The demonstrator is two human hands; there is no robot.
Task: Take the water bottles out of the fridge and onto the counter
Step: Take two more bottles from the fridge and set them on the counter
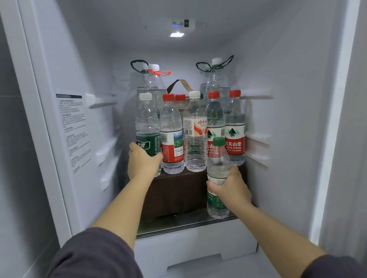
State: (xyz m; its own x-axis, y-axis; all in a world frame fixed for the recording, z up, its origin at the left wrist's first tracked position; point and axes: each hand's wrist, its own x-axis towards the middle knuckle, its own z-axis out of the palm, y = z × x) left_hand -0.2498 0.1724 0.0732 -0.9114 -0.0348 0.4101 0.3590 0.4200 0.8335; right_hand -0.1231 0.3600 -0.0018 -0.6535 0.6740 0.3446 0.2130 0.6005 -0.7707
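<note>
Drawing two bottles out at once is the step in hand, and each side wants a steady pull. The left hand (pixel 143 163) curls round the lower body of a white-capped bottle with a green label (pixel 146 122). Just right of that grip stands a red-labelled bottle (pixel 171 135), touching it or nearly so, so I judge the held bottle should rise straight and come toward the person, not swing sideways. The right hand (pixel 229 188) is wrapped round the middle of a small green-capped bottle (pixel 218 169), which leans a little and sits in front of the row. I cannot tell whether its base is clear of the glass shelf (pixel 187 223) below the grip. Both bottles are inside the fridge (pixel 287 105), the left one on the brown box (pixel 174 192). Cold plastic may be slick, so firm holds and a slow backing out seem wise. The counter is out of view.
</note>
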